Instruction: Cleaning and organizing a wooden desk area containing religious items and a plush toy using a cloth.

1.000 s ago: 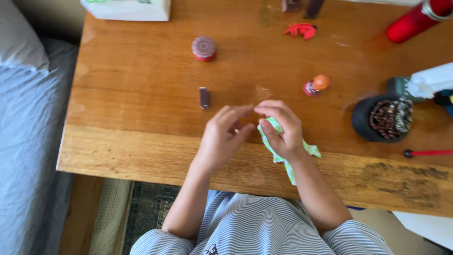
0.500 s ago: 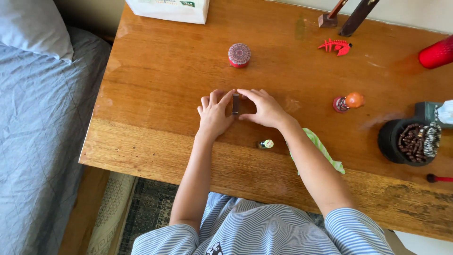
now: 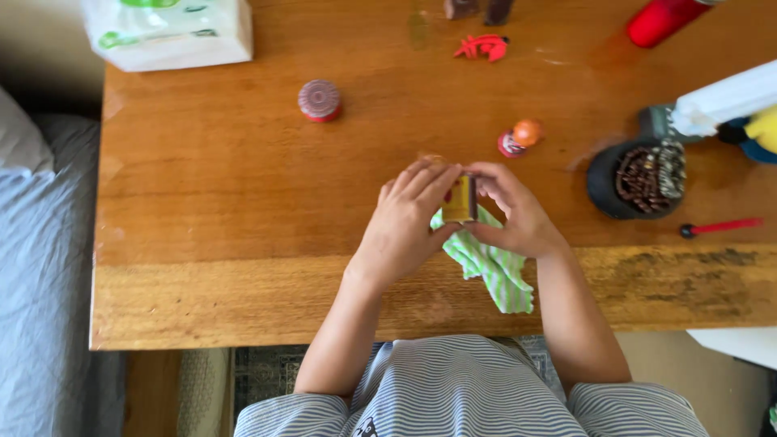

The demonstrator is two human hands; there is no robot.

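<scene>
Both of my hands meet over the middle of a wooden table [image 3: 227, 210]. Between them I hold a small yellow and dark box [image 3: 460, 199], upright, with fingers of each hand on its sides. My left hand [image 3: 407, 220] grips it from the left and my right hand [image 3: 512, 210] from the right. Under the hands lies a green and white striped cloth [image 3: 495, 267], reaching toward the table's near edge.
A round red tin [image 3: 320, 100] sits far left of centre. A white tissue pack [image 3: 166, 31] is at the back left. A red toy [image 3: 484, 47], an orange ball with a small cap [image 3: 518, 137], a black cup of beads [image 3: 639, 178], a red-handled tool [image 3: 720, 226] and a red bottle [image 3: 660, 20] lie right. A bed [image 3: 40, 267] borders the left.
My hands picked the small box up off the table and drew it nearer, over the striped cloth. The view shifted as my head moved.
</scene>
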